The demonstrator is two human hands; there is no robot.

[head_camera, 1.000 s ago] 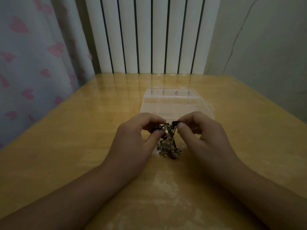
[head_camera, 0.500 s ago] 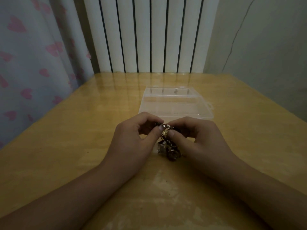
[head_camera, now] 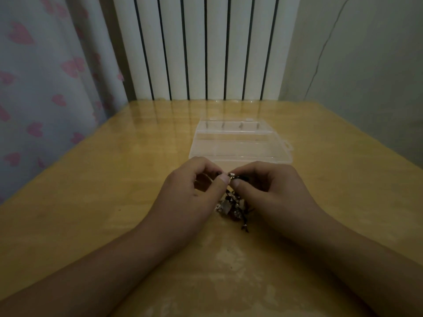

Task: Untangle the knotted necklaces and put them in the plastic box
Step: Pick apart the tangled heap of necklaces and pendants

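A dark, knotted bundle of necklaces (head_camera: 231, 207) with silvery pendants hangs between my hands and touches the wooden table. My left hand (head_camera: 190, 191) pinches the top of the bundle with thumb and forefinger. My right hand (head_camera: 270, 191) pinches the same spot from the other side, thumb tips nearly touching. Just behind my hands lies the clear plastic box (head_camera: 240, 143), open, with several compartments.
The wooden table (head_camera: 114, 202) runs to a white radiator (head_camera: 206, 49) at the back. A curtain with pink hearts (head_camera: 45, 88) hangs at the left and a grey wall (head_camera: 366, 76) stands at the right.
My hands have drawn closer together at the top of the bundle. The lower part of the necklaces has shifted slightly right, and a dark strand now trails out below.
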